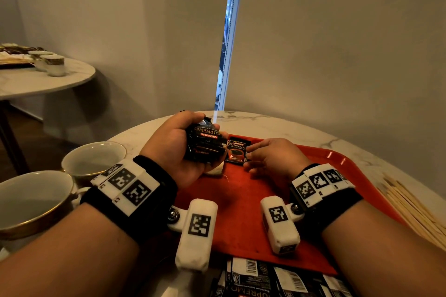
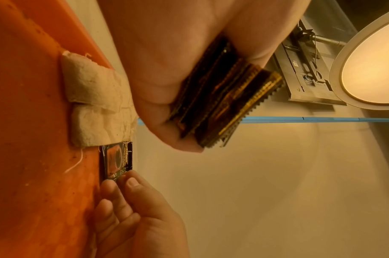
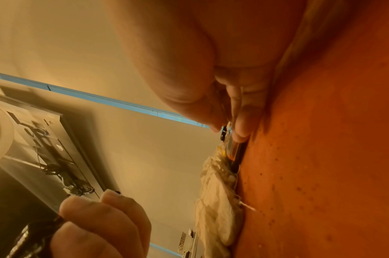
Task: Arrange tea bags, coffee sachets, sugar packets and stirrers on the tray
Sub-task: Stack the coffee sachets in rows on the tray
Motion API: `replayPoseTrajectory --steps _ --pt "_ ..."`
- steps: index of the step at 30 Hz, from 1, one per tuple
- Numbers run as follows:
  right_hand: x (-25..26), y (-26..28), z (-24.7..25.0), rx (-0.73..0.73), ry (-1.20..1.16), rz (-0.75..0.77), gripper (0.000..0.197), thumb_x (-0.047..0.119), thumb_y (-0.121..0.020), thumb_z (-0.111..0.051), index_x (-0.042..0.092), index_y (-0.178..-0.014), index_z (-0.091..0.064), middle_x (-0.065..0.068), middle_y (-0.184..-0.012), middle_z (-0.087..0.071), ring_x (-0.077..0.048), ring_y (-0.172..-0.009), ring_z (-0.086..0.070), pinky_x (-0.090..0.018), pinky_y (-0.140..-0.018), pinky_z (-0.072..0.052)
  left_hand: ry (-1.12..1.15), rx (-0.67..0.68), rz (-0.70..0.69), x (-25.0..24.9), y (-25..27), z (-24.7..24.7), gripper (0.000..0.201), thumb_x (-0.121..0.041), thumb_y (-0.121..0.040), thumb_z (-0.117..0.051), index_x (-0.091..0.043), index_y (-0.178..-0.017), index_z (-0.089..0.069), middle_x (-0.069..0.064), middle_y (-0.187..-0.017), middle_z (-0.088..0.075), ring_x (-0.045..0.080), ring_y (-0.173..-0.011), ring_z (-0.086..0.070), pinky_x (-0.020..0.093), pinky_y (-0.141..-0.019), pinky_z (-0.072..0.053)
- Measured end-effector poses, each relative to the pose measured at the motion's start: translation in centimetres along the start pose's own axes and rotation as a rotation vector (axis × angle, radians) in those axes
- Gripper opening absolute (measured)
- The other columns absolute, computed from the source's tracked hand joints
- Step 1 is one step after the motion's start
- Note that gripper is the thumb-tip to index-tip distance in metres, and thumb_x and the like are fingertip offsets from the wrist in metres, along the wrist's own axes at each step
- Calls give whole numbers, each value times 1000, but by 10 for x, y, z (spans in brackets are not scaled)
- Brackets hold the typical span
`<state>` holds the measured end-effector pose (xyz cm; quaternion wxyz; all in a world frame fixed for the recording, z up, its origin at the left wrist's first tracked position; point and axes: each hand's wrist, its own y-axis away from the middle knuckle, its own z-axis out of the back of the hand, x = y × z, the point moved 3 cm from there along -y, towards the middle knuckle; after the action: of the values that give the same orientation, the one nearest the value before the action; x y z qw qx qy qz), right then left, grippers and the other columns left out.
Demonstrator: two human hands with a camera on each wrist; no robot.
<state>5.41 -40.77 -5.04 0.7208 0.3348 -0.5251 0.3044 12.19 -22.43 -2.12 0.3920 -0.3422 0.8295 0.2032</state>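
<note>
A red tray (image 1: 241,202) lies on the round marble table. My left hand (image 1: 183,149) grips a stack of black coffee sachets (image 1: 205,144) above the tray's far left corner; the stack's serrated ends (image 2: 228,104) stick out of the fist. My right hand (image 1: 268,157) pinches the edge of a single coffee sachet (image 1: 237,153) that lies flat on the tray; thumb and finger (image 3: 240,125) close on it. White tea bags (image 2: 94,103) lie on the tray beside that sachet, mostly hidden under my left hand in the head view.
More black sachets (image 1: 277,277) lie on the table at the tray's near edge. Wooden stirrers (image 1: 410,210) sit right of the tray. Two empty cups (image 1: 94,159) (image 1: 33,200) stand left of it. A second table (image 1: 43,77) with cups is at the far left.
</note>
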Motion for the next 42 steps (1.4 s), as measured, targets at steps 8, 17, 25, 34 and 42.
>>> replayPoseTrajectory --steps 8,17,25,34,42 --pt "0 0 0 -10 -22 9 20 -10 -92 -56 -10 -111 -62 -23 -84 -64 -24 -61 -64 -27 -44 -53 5 7 4 1 -1 1 25 -28 -96 -49 -9 -86 -62 11 -75 -69 23 -70 -66 38 -70 -50" --pt "0 0 -2 -30 -42 26 19 -11 -91 -54 -10 -107 -63 -22 -81 -62 -23 -58 -64 -26 -44 -52 14 9 15 1 0 -1 25 -28 -96 -49 -9 -84 -61 10 -73 -68 23 -74 -63 37 -70 -49" --pt "1 1 -6 49 -131 -12 14 -5 -95 -55 -8 -107 -60 -14 -67 -70 -27 -65 -64 -33 -60 -56 25 25 29 3 -2 0 25 -28 -96 -49 -9 -86 -61 10 -74 -68 22 -72 -64 36 -70 -49" --pt "-3 -1 -10 109 -217 -79 24 7 -95 -60 -7 -115 -64 -24 -113 -70 -31 -100 -70 -33 -82 -57 39 17 21 2 -1 0 25 -28 -96 -50 -9 -85 -62 11 -74 -68 23 -74 -65 38 -71 -50" --pt "-2 -3 -8 70 -240 -6 15 3 -95 -57 -6 -105 -63 -22 -96 -69 -29 -81 -69 -33 -65 -55 80 30 43 3 0 -1 17 -30 -91 -53 -15 -85 -57 9 -83 -64 23 -75 -66 36 -72 -51"
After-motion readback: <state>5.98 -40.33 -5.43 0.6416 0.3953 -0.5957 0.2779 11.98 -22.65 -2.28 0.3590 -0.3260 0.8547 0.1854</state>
